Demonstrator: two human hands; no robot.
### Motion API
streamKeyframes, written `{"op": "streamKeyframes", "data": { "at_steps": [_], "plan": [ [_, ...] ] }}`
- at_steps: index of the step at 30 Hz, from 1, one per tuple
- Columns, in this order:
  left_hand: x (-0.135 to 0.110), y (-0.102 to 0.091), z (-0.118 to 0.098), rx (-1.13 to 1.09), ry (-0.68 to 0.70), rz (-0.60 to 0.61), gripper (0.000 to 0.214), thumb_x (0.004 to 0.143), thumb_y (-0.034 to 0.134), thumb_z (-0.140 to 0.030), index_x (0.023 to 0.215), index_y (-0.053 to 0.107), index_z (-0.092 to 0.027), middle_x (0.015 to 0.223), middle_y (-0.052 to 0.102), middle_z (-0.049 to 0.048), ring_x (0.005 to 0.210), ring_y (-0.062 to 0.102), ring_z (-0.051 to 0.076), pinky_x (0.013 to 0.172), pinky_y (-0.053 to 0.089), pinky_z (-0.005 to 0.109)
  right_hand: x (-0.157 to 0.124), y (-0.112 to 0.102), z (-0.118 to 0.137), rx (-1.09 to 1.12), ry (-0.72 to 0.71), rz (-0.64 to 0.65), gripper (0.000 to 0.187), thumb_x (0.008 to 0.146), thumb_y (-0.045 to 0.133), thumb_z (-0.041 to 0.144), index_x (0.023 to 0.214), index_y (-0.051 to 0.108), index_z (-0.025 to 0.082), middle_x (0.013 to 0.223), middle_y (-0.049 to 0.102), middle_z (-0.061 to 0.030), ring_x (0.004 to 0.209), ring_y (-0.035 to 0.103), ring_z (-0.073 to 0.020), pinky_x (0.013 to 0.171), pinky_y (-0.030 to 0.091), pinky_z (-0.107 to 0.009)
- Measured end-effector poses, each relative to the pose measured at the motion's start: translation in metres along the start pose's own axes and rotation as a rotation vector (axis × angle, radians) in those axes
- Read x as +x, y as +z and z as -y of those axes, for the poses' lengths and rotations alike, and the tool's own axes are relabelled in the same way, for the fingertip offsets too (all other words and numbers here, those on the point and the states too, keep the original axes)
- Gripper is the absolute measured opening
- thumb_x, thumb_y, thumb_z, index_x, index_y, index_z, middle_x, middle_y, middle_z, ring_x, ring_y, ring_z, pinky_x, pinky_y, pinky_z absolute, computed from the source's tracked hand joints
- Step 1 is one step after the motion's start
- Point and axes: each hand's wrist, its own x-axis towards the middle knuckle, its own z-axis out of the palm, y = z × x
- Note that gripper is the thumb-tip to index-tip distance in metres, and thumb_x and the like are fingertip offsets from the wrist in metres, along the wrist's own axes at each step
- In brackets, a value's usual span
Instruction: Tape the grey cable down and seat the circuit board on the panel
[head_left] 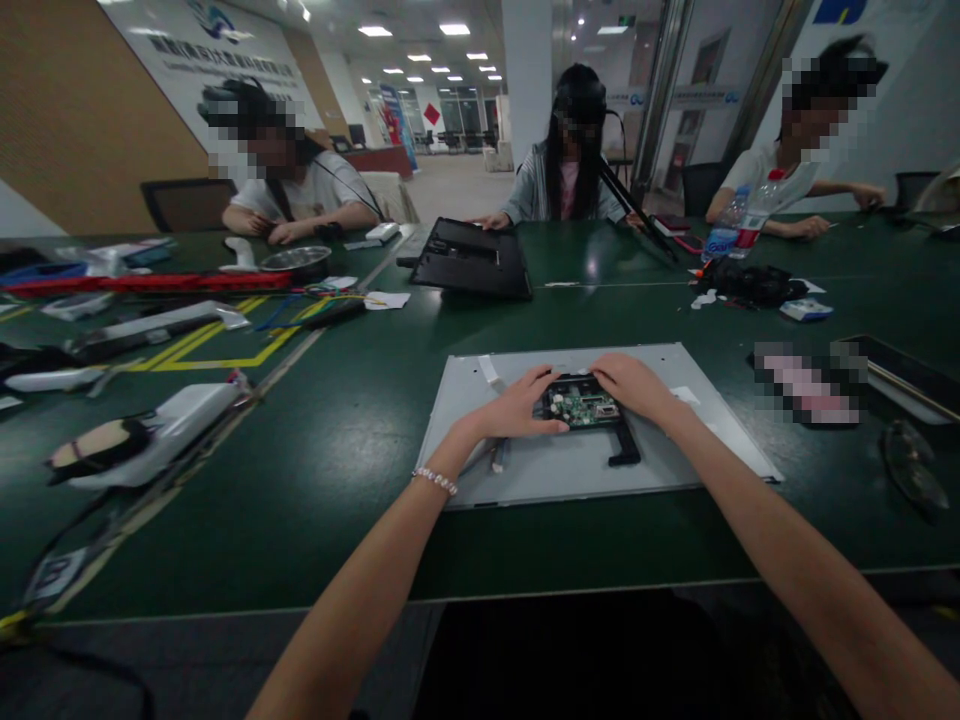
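Note:
A large pale display panel (517, 470) lies face down on the green table in front of me. On its middle rests a green circuit board (585, 403) in a black plastic frame (627, 440) with an arm jutting toward me. My left hand (517, 403) curls round the left side of the framed board, thumb along its near edge. My right hand (628, 380) grips the far right corner, its fingertips at the back edge. A loose cable (497, 455) sits by my left wrist, and a pale strip (491, 374) stands near the panel's far left corner.
Across the green table (337, 540), a person (562, 170) holds a black monitor cover (472, 258). Two other people sit left and right. Tools and cables crowd the left side, with a white device (157, 435) nearer. Phones (810, 385), glasses (913, 468) and bottles (750, 220) are on the right.

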Motion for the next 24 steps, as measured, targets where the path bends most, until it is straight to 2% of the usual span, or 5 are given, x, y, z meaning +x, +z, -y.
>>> {"op": "streamKeyframes", "data": {
  "at_steps": [4, 11, 17, 24],
  "plan": [
    [0.001, 0.001, 0.002, -0.009, 0.014, -0.015, 0.096, 0.075, 0.065, -0.065, 0.152, 0.030, -0.020, 0.160, 0.021, 0.0167, 0.146, 0.023, 0.038, 0.119, 0.023, 0.052, 0.001, 0.004, -0.005, 0.089, 0.008, -0.023, 0.024, 0.093, 0.050, 0.013, 0.102, 0.072, 0.017, 0.105, 0.073, -0.0102, 0.100, 0.065, -0.0229, 0.093, 0.049, -0.038],
    [0.001, 0.001, 0.003, 0.038, 0.023, -0.003, 0.095, 0.077, 0.062, -0.065, 0.153, 0.026, -0.020, 0.161, 0.019, 0.0175, 0.146, 0.022, 0.038, 0.119, 0.023, 0.052, 0.001, 0.012, -0.008, 0.258, 0.053, -0.116, 0.019, 0.089, 0.059, 0.013, 0.095, 0.075, 0.020, 0.098, 0.074, -0.0069, 0.094, 0.067, -0.0212, 0.089, 0.051, -0.038],
    [0.001, 0.002, 0.005, 0.048, 0.021, 0.005, 0.095, 0.079, 0.061, -0.064, 0.154, 0.024, -0.021, 0.161, 0.017, 0.0174, 0.146, 0.022, 0.038, 0.118, 0.024, 0.052, 0.002, 0.017, -0.011, 0.300, 0.078, -0.149, 0.017, 0.087, 0.062, 0.013, 0.090, 0.077, 0.021, 0.096, 0.074, -0.0070, 0.091, 0.067, -0.0217, 0.087, 0.051, -0.037],
    [0.001, 0.001, 0.004, 0.037, 0.008, 0.008, 0.096, 0.077, 0.063, -0.064, 0.154, 0.027, -0.018, 0.160, 0.019, 0.0183, 0.146, 0.022, 0.038, 0.119, 0.024, 0.052, 0.008, 0.016, -0.009, 0.281, 0.095, -0.130, 0.017, 0.089, 0.061, 0.014, 0.091, 0.076, 0.018, 0.095, 0.074, -0.0082, 0.091, 0.067, -0.0216, 0.086, 0.050, -0.036]
  ]
}}
